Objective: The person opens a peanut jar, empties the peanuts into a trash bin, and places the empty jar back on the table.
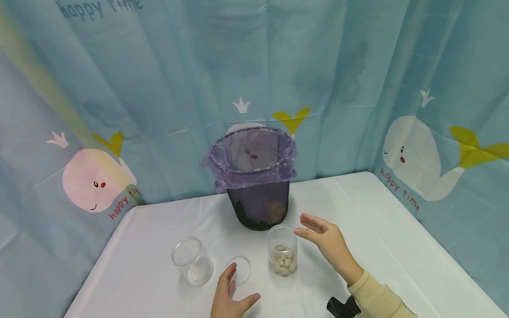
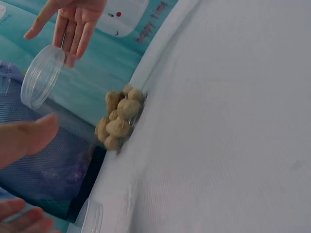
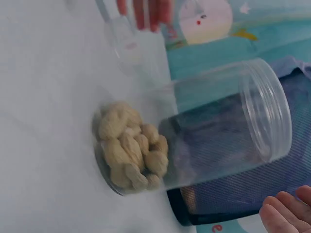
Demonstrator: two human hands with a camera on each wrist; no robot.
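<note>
A clear jar (image 1: 281,240) stands upright on the white table, its lower part filled with shelled-looking tan peanuts (image 3: 131,145) still in their husks. My right hand (image 1: 328,243) is just right of this jar, fingers extended and thumb tip close to the rim. Its fingers (image 3: 286,211) show beside the jar mouth in the right wrist view. My left hand (image 1: 230,300) hovers at the near side with thumb and fingers spread, holding nothing. Beyond its fingers lies a round clear lid (image 1: 247,280), partly covered by them. The jar's top has no lid on it.
A second clear jar (image 1: 192,263), with no contents showing, stands at the left. Behind the jars is a black mesh bin (image 1: 258,203) lined with a purple bag (image 1: 254,179). A blue curtain (image 1: 179,88) hangs around the white table (image 1: 377,229).
</note>
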